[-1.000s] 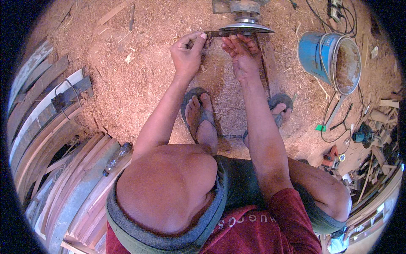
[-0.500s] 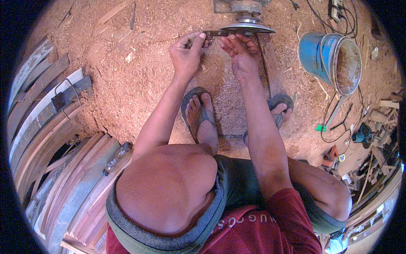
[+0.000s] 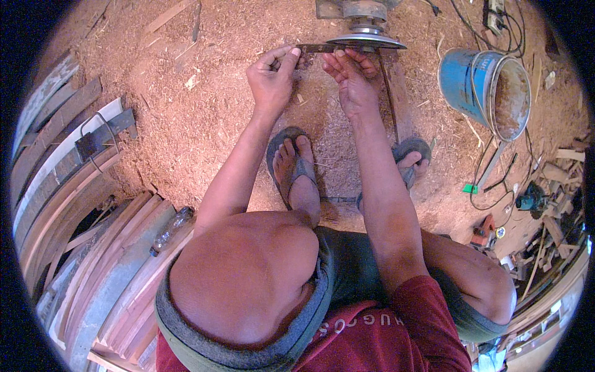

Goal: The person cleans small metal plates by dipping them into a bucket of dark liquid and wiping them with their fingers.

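A thin, dark flat strip, like a blade [image 3: 315, 48], spans the space between my two hands at the top of the view. My left hand [image 3: 271, 79] is closed, pinching its left end between thumb and fingers. My right hand [image 3: 356, 84], palm turned up, has its fingertips at the strip's right end. Directly beyond them is a round metal grinding disc [image 3: 378, 41] on a spindle. The strip's right end overlaps the disc's near left edge; whether they touch I cannot tell.
Curved wooden pieces [image 3: 124, 248] are stacked at left, with a plastic bottle [image 3: 172, 230] on them. A blue bucket [image 3: 462, 80] lies tilted at right, near cables and a power strip [image 3: 494, 17]. Wood scraps [image 3: 558, 186] pile up far right. Sawdust covers the ground [image 3: 204, 111].
Both hands stay almost in place. The strip has tilted or shifted slightly, and more of its right part shows in front of the disc.
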`<state>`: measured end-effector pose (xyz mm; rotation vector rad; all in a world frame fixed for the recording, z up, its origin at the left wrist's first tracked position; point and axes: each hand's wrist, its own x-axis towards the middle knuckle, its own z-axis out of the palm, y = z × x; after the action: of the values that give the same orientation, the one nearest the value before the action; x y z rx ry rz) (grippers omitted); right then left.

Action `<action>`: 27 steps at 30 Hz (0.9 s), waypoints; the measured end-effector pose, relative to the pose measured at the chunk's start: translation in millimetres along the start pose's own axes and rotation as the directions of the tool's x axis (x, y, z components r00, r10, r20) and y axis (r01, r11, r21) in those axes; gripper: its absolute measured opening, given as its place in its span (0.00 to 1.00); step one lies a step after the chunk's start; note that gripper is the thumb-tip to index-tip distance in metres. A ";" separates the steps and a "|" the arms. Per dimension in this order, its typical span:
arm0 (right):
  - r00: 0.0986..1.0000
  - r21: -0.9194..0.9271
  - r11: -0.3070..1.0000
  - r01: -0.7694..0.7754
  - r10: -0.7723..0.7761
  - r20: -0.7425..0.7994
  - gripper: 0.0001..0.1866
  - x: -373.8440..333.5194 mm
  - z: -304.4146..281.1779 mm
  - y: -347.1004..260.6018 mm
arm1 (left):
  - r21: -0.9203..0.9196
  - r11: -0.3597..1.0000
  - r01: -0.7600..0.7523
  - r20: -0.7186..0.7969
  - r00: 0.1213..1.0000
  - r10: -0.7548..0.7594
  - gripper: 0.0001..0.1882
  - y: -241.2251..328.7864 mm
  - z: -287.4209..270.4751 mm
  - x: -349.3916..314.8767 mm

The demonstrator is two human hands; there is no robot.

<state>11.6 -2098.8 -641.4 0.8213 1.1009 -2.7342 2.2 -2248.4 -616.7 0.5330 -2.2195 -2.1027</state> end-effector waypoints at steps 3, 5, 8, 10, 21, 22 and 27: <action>1.000 0.007 1.000 -0.002 0.002 0.002 0.09 0.2 0.8 0.5 | -0.006 1.000 0.019 0.001 1.000 -0.019 0.08 -1.9 -1.2 0.7; 1.000 0.008 1.000 -0.004 0.004 -0.004 0.09 0.6 0.5 1.9 | -0.010 1.000 0.027 -0.001 1.000 -0.027 0.08 -2.7 -1.6 0.8; 1.000 0.016 1.000 0.007 -0.007 -0.016 0.09 0.4 -0.9 3.2 | 0.012 1.000 0.012 -0.012 1.000 -0.012 0.09 -4.1 -1.0 0.8; 1.000 0.012 1.000 -0.002 0.002 -0.018 0.09 -0.6 0.6 3.2 | -0.008 1.000 0.021 -0.033 0.999 -0.021 0.09 -4.1 -1.5 0.7; 1.000 -0.011 1.000 -0.012 0.012 -0.001 0.09 0.8 4.2 3.7 | -0.013 1.000 0.027 -0.034 0.999 -0.027 0.09 -5.1 -5.2 1.7; 1.000 0.003 1.000 -0.011 0.011 0.008 0.09 0.9 3.5 4.2 | -0.001 1.000 0.017 -0.032 0.999 -0.018 0.09 -3.2 -5.2 1.5; 1.000 0.007 1.000 -0.015 0.015 0.000 0.09 2.6 3.4 7.1 | -0.036 0.999 0.024 -0.022 0.999 -0.025 0.09 -1.4 -6.2 1.7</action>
<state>9.8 -2106.0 -645.2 0.8272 1.0807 -2.7272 2.5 -2254.9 -617.9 0.5810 -2.1702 -2.1329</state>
